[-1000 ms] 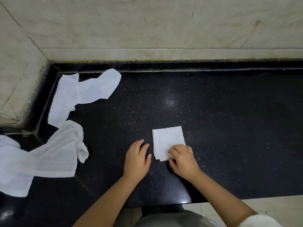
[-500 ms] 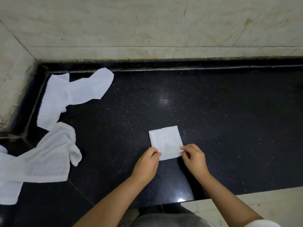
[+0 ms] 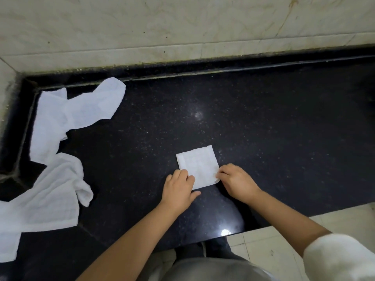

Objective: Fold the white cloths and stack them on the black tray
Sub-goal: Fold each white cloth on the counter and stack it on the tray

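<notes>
Hands at 6 o'clock on black speckled stone bench [image 3: 263,128], left hand [image 3: 178,189] and right hand [image 3: 235,181] pinching near corners of small folded square white cloth [image 3: 197,165], two crumpled white cloths [image 3: 60,122] at 9 o'clock

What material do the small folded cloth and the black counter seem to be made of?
Folded cloth: probably woven cotton, matte white, with a faint grid texture. Counter: likely polished granite, black with pale specks and glossy light reflections.

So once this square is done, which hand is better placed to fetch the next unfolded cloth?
Left, probably. The left hand is on the folded cloth's left corner, nearer the unfolded cloths; the right hand is on the far side.
</notes>
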